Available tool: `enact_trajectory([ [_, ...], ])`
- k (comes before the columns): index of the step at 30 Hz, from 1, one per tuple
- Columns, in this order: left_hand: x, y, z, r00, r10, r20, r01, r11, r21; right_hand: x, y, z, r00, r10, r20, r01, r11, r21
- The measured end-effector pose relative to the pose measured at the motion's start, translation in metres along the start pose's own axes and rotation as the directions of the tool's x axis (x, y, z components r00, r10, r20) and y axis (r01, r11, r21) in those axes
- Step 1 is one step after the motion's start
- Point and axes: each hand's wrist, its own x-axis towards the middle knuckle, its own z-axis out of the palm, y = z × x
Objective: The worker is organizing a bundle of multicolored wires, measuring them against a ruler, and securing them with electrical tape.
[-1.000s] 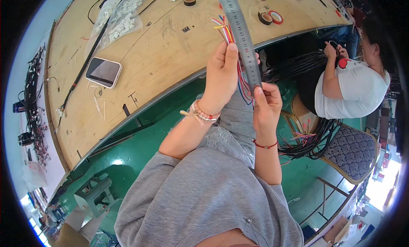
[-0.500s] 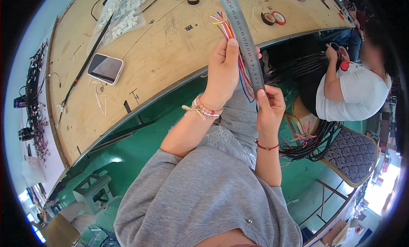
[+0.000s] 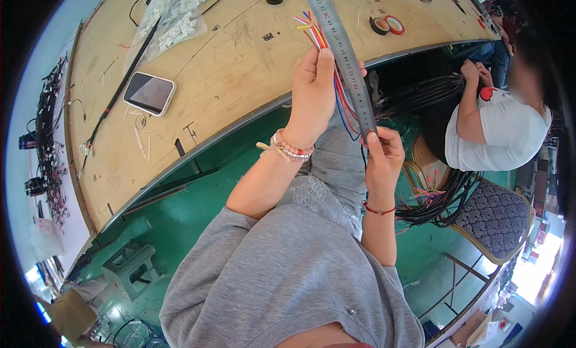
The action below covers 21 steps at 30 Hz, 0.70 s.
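My left hand is closed round a bundle of thin coloured wires; red, white, yellow and blue ends fan out above the thumb. A long metal ruler lies along the wires, its far end running out of the top of the picture. Behind the ruler, fingertips of my left hand show at its right edge. My right hand pinches the ruler's near end between thumb and fingers. Below the left hand the wires bow down toward the right hand, where a dark cable hangs beside it.
On the wooden table lie a phone, a black cable, a bag of white connectors and tape rolls. At right sits a co-worker near black cable bundles and a patterned chair. A grey stool stands lower left.
The ruler's near end and my right hand have shifted slightly down and right along the wires. My left hand keeps its hold nearly in place. The co-worker's hands have moved a little.
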Motion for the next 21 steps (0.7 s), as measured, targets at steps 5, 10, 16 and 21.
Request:
enact_trajectory([
  [5,0.001,0.0,0.0,1.0,0.01,-0.01,-0.01,1.0,0.001,0.0,-0.001,0.001,1.0,-0.001,0.001,0.001,1.0,-0.014],
  [10,0.001,-0.001,-0.002,1.0,0.009,-0.017,-0.009,1.0,0.008,0.0,-0.002,0.002,1.0,-0.001,0.003,0.001,1.0,-0.012],
  [16,0.001,-0.001,-0.002,1.0,0.007,-0.021,-0.007,1.0,0.006,0.001,-0.002,0.002,1.0,0.021,0.006,-0.021,1.0,-0.016],
  [21,0.003,-0.007,-0.013,0.993,0.021,-0.114,-0.014,0.998,0.061,0.019,-0.007,0.001,0.991,0.133,-0.03,-0.12,0.958,0.261],
])
